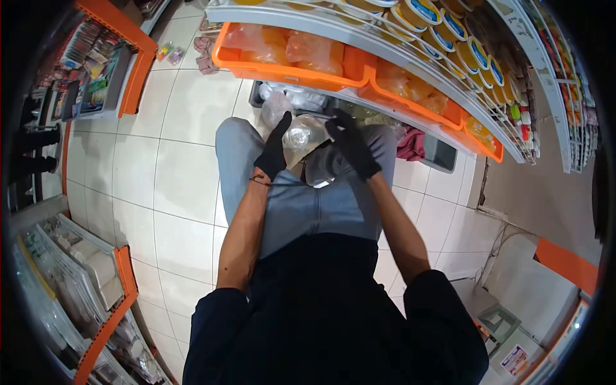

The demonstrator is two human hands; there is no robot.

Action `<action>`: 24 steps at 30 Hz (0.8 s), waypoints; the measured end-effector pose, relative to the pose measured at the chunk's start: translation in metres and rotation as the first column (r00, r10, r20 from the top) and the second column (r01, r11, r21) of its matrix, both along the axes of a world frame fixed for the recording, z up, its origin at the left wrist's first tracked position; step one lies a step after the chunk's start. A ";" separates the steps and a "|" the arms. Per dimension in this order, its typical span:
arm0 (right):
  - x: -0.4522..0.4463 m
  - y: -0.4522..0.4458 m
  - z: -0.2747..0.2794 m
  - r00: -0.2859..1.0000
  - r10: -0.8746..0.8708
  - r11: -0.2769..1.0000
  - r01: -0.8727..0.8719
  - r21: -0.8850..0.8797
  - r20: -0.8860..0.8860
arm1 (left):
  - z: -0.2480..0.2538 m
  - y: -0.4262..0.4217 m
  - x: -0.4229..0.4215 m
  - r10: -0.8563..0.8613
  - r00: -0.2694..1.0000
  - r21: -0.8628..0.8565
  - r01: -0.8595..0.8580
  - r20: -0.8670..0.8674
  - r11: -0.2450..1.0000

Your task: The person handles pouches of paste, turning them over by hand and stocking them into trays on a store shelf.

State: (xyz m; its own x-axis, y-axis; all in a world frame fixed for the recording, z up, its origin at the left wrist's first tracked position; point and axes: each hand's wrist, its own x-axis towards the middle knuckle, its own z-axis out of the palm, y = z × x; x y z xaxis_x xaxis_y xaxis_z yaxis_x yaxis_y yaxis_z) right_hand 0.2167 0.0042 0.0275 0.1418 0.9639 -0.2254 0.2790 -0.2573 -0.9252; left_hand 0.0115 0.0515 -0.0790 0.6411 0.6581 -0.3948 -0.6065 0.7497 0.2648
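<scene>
A clear plastic bag (303,136) bulges between my knees, its contents hard to make out through the shine. My left hand (274,151), in a black glove, is closed at the bag's left side. Just right of the bag is my right hand (351,145), also black-gloved, its fingers apart and slightly bent, with nothing visible in them. Beyond the hands, a dark grey crate (255,95) under the shelf holds whitish plastic bags (292,96).
Orange bins (292,76) with bagged orange-yellow contents line the low shelf ahead. Above them stand yellow tubs (443,38) behind wire. A maroon cloth (411,144) hangs by a grey bin (439,156) at right. Stocked racks (96,70) stand left on the tiled floor (183,141).
</scene>
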 end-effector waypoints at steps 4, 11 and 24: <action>-0.028 -0.020 -0.015 0.973 0.129 0.973 -0.087 0.214 -0.191 | 0.009 -0.001 -0.002 -0.049 0.998 -0.063 0.051 0.035 0.997; -0.032 -0.021 -0.029 0.869 0.057 0.997 -0.077 -0.020 -0.491 | -0.048 -0.022 -0.015 -0.047 0.993 0.042 0.052 -0.112 0.998; -0.022 -0.026 -0.023 0.823 -0.140 0.976 0.021 -0.216 -0.550 | 0.080 -0.033 0.011 0.279 0.717 0.587 0.220 -0.639 0.779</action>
State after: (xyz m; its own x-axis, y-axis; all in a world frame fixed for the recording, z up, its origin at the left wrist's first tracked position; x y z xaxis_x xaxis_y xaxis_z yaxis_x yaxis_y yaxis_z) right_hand 0.1944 -0.0214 0.0047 0.0096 0.8839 -0.4676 -0.3006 -0.4434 -0.8444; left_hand 0.0228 0.0180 0.0006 0.3434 0.9131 -0.2199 -0.0943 0.2665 0.9592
